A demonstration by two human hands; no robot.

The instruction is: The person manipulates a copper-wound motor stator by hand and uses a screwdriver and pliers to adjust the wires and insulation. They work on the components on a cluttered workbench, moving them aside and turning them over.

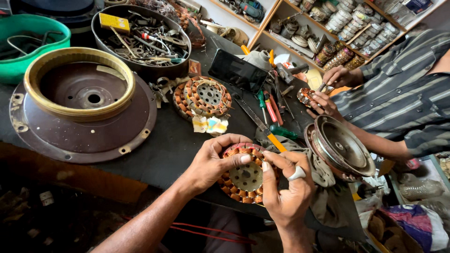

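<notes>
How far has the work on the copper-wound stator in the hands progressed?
Done: its copper coils look fully wound. In hand: the left hand holds the stator while the right hand pinches its top edge. Left: it is not in a housing; the round metal cover lies apart.

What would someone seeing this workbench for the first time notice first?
Most likely the copper-wound motor coil at bottom centre, held between the left hand and the right hand, which wears a pale ring. Next, the big brown round cover with a brass-coloured ring on it at the left of the bench. At the right, another person in a striped shirt works on a smaller coil.
</notes>
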